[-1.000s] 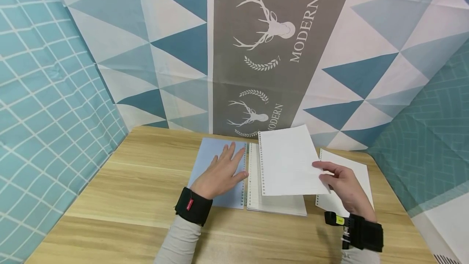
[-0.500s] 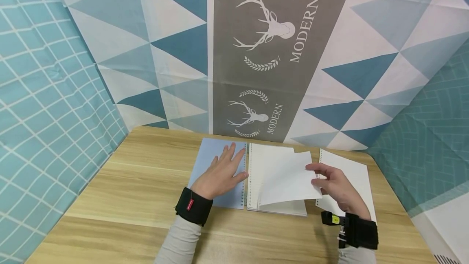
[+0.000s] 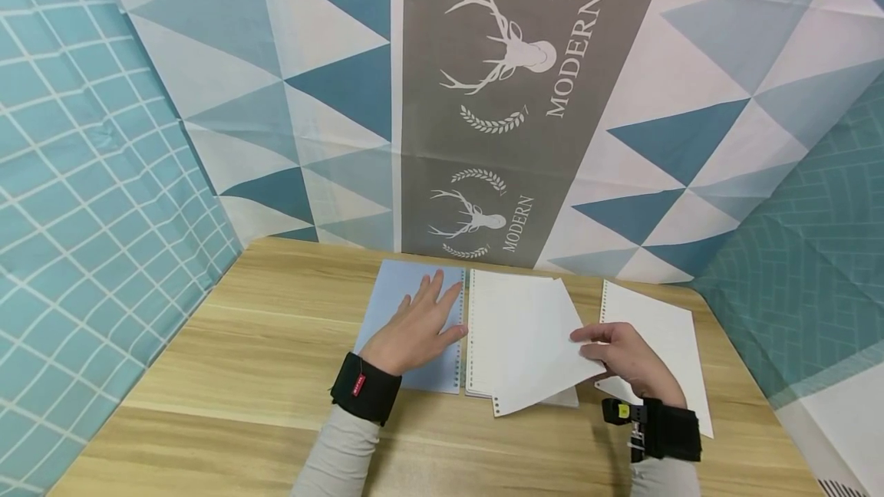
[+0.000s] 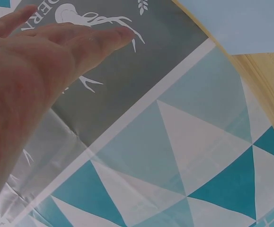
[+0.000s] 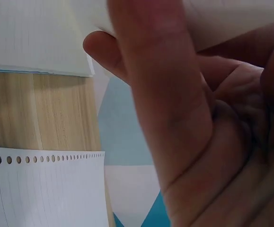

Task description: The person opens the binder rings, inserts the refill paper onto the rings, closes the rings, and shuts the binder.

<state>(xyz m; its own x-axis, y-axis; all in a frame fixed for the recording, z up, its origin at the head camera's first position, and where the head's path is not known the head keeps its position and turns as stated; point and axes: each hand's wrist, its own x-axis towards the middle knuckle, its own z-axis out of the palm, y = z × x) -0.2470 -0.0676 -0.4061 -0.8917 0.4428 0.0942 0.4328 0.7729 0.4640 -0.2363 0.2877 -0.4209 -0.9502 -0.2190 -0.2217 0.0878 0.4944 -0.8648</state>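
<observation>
My right hand [image 3: 627, 359] pinches the right edge of a white loose-leaf sheet [image 3: 535, 351] between thumb and fingers. That sheet lies slanted over a stack of punched paper [image 3: 486, 305], its near corner jutting past the stack's front edge. In the right wrist view, thumb and fingers [image 5: 155, 85] meet on the paper at the top. My left hand [image 3: 413, 328] has its fingers spread over a light blue notebook cover [image 3: 382, 297] with holes along its right side. In the left wrist view the left hand [image 4: 37, 61] appears with straight fingers and holds nothing.
Another punched white sheet [image 3: 659, 317] lies at the right, partly under my right forearm. The wooden table [image 3: 242, 359] meets a patterned cloth backdrop [image 3: 476, 136] at its far edge. A teal tiled cloth [image 3: 90, 175] covers the left side.
My right hand has brought the sheet down from above the stack and toward me, turning it so its near left corner points forward to my side. My left hand has stayed put.
</observation>
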